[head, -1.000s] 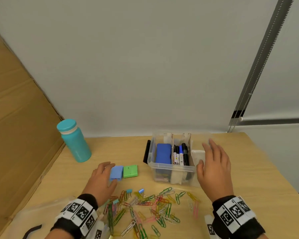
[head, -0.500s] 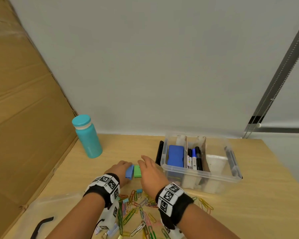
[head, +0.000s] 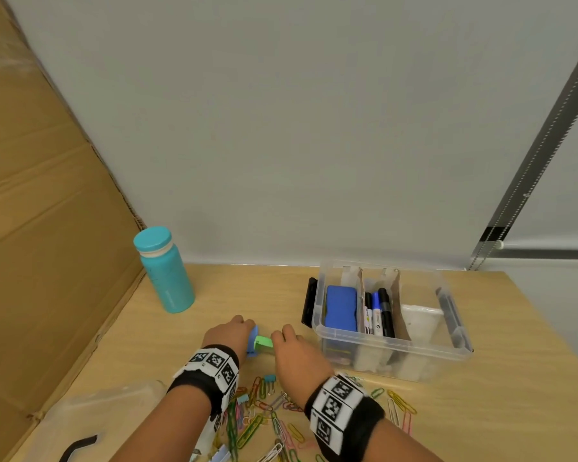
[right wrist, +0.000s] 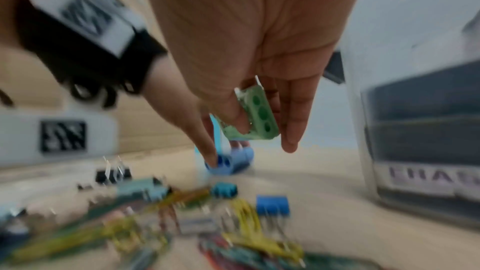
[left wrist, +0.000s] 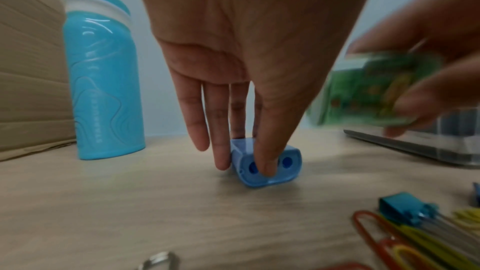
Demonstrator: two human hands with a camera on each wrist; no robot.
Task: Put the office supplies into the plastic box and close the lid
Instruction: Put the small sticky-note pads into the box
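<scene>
Left hand (left wrist: pixel 249 52) pinches a blue sharpener (left wrist: pixel 267 163) on the worktop (head: pixel 234 295), right hand (head: pixel 297 355) pinches a green one (right wrist: pixel 255 112) aloft; either thin fingertip grip could slip before reaching the box (head: pixel 394 355).

Bare table (head: pixel 247 295) lies open between the bottle (head: pixel 164 271) and plastic box (head: pixel 391 351); paper clips (head: pixel 267 415) crowd the near side.

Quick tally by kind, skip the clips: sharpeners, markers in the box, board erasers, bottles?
Sharpeners: 2 (blue sharpener, green sharpener)
Markers: 3
Board eraser: 1
Bottle: 1
Total: 7
</scene>
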